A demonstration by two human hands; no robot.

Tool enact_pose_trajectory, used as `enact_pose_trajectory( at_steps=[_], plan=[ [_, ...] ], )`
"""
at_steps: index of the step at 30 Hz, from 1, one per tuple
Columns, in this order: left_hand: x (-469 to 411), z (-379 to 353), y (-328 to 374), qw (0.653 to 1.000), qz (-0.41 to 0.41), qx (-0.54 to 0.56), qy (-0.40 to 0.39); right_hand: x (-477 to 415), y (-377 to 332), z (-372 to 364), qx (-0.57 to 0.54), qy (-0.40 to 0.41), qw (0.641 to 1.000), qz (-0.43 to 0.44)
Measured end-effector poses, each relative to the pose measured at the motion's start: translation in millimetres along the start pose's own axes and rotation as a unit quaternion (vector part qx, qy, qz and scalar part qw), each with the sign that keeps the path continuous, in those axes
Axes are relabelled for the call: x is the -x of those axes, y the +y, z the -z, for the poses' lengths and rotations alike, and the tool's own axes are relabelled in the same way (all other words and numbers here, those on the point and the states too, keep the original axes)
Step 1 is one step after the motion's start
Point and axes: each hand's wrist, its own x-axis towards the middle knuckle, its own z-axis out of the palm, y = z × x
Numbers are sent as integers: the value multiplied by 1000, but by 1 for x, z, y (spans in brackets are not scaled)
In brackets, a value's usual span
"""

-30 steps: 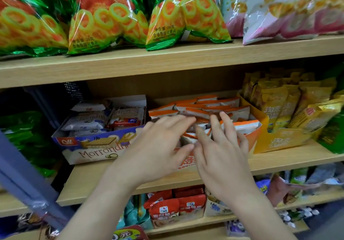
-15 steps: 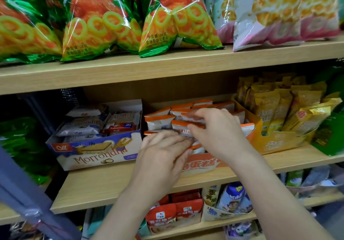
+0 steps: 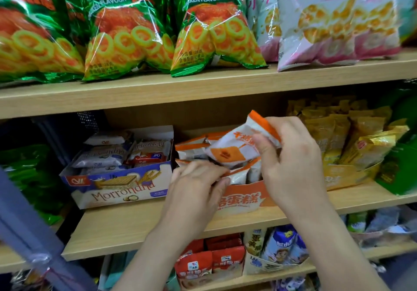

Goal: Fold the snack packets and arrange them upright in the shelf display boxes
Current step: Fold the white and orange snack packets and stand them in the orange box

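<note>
Head view shows the right hand gripping a white-and-orange packet tilted just above the orange box on the shelf, while the left hand, fingers curled, pinches the front packets in it, so the fold seems in hand and next it needs slotting upright

Up at 11 o'clock, a green bag flashes "Chicken" in orange over "CHICKEN FLAVOUR", and its twin at 12 o'clock shows the same. At 8 o'clock, the blue wafer box reads "Morrondna", or near it. At 5 o'clock the orange display box shows "蛋糕". The raised packet has orange print, too blurred to read.
</note>
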Motion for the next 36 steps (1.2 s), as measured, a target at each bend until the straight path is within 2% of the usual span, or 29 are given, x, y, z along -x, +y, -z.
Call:
enact_pose_trajectory(
  at_steps=[2, 4, 7, 9, 12, 14, 19, 20, 25, 29, 32, 34, 36],
  plan=[
    [-2, 2, 2, 1000, 6, 23, 3, 13, 3, 10, -79, 45, 996, -16],
    [-3, 7, 6, 997, 8, 66, 26, 26, 7, 20, -177, 85, 975, -106],
    [5, 21, 16, 990, -11, 116, 85, 38, 10, 33, -335, 142, 894, -261],
    [17, 33, 30, 974, 23, 211, 78, 46, 9, 39, -401, 140, 848, -316],
    [37, 45, 51, 925, 74, 373, 14, 61, 0, 42, -409, 93, 843, -338],
    [49, 49, 59, 906, 97, 411, 8, 70, -7, 41, -435, 83, 825, -351],
    [75, 54, 53, 839, 214, 500, -2, 88, -23, 44, -506, 75, 768, -384],
    [80, 55, 49, 835, 225, 502, -3, 92, -27, 45, -516, 75, 761, -386],
    [105, 51, 35, 889, 200, 413, 5, 110, -51, 48, -508, 80, 769, -380],
    [118, 46, 27, 961, 142, 236, -36, 124, -61, 51, -449, 61, 813, -367],
    [123, 44, 31, 988, 65, 124, -68, 129, -67, 54, -418, 41, 831, -364],
    [122, 50, 42, 978, 65, 189, -52, 129, -71, 57, -402, 20, 847, -346],
    [113, 60, 59, 944, 98, 314, -33, 128, -71, 62, -378, -11, 867, -323]
  ],
)
